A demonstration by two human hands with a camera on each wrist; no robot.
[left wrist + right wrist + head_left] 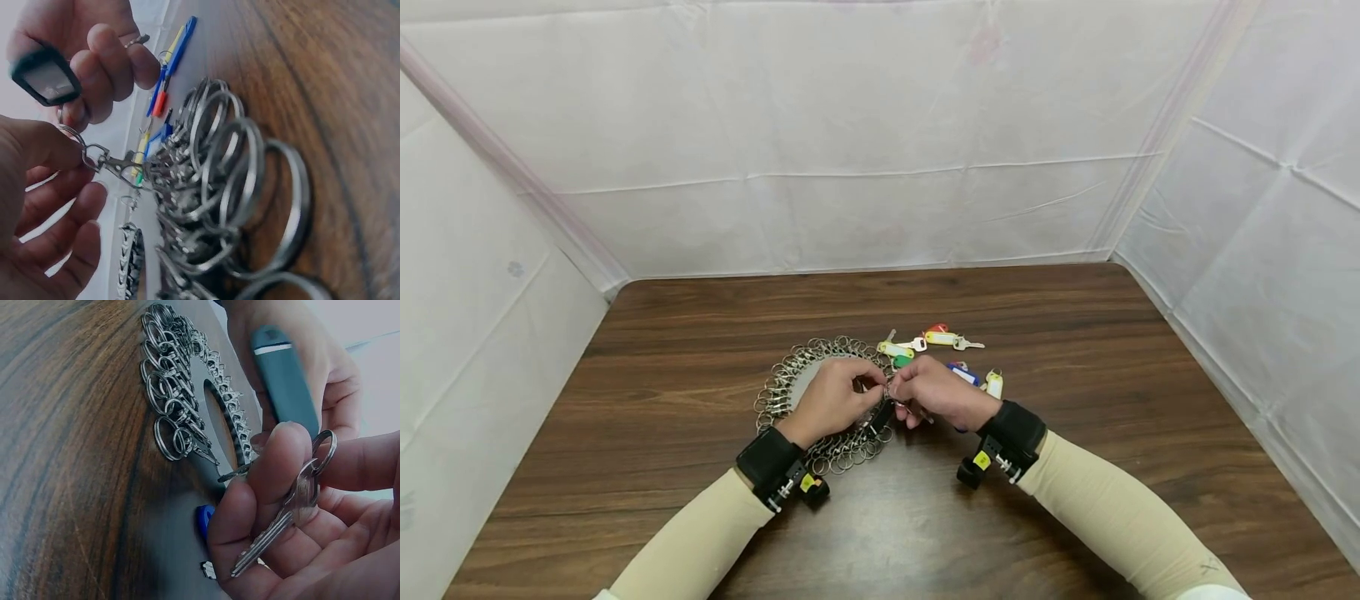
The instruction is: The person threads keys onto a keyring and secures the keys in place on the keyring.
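Above the ring of clips (831, 404) on the table (1075, 500), the left hand (833, 398) pinches one clip (112, 164) and the right hand (942, 392) pinches a tagged key (284, 522) — not yet joined — while five tagged keys (943, 350) lie loose.

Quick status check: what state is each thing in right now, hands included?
left hand: pinching a small split ring with clasp
right hand: holding a silver key and black key tag
key-ring organizer: flat on the table, rings fanned out
coloured tagged keys: lying loose, untouched
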